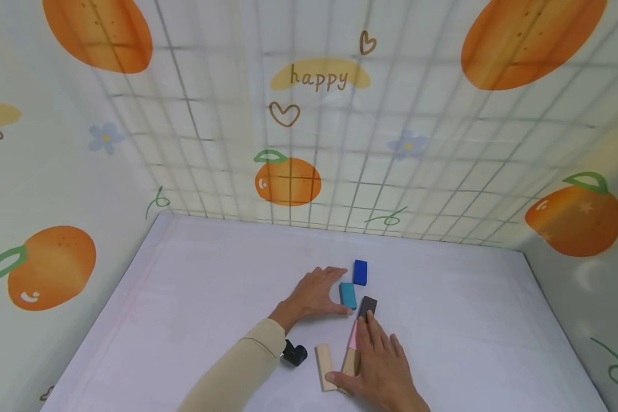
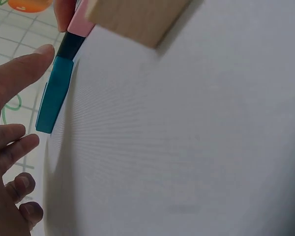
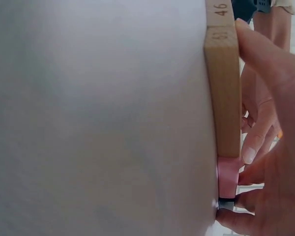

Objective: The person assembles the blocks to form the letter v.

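- While I am watching the head feed, the left hand point(image 1: 314, 293) is standing widely open beside the teal block point(image 1: 348, 296), thumb near its closer end and fingers reaching toward its far end; I am seeing no grip on it.
- The right hand point(image 1: 383, 363) is lying open along a row of blocks, its extended fingers touching the pink block point(image 3: 228, 177) and the black block point(image 1: 369, 305), its thumb resting at the near end by the wooden block point(image 1: 350, 363).
- In that row, black, pink and wood are running end to end, black farthest from the person.
- A second wooden block point(image 1: 324, 363) is lying just left of the row; from the right wrist I am reading 46 and 53 on the wooden ends.
- The blue block point(image 1: 360, 272) is sitting just beyond the teal one; whether their corners are touching, I am not managing to tell.
- Everything is lying on a white tabletop point(image 1: 211, 269).
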A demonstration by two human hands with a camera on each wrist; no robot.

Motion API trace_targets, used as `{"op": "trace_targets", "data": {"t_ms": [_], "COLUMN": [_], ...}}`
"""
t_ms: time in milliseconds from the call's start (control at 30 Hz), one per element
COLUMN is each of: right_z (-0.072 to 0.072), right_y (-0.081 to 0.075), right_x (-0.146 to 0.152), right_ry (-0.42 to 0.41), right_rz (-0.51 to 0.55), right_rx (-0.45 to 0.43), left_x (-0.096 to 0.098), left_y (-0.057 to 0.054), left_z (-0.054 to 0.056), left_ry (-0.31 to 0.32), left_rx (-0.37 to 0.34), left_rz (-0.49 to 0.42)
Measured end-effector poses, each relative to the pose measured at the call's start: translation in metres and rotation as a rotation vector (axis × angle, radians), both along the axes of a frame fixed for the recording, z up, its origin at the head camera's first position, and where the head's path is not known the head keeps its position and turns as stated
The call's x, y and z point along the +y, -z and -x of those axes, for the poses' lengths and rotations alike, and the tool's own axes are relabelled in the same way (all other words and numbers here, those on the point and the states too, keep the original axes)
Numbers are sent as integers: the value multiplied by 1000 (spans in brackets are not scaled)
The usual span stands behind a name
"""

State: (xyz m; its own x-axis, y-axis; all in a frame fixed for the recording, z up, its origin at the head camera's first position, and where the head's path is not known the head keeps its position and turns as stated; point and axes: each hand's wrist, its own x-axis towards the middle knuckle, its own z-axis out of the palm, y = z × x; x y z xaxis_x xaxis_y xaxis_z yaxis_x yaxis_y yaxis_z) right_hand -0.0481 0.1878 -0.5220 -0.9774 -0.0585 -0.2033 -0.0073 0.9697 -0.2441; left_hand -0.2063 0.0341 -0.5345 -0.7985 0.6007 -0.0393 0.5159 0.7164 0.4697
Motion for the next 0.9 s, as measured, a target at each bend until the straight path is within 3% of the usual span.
{"op": "trace_targets", "data": {"t_ms": [433, 900], "right_z": [3, 2], "right_y": [3, 0], "right_x": [0, -1], "right_ry": [5, 11], "right_rz": [-19, -13], "right_rx": [-9, -17], "left_x": [3, 6], "left_y": [6, 10], "left_z": [-2, -1], "left_ry": [25, 46], "left_rx": [94, 136], "left_rz": [3, 9]}}
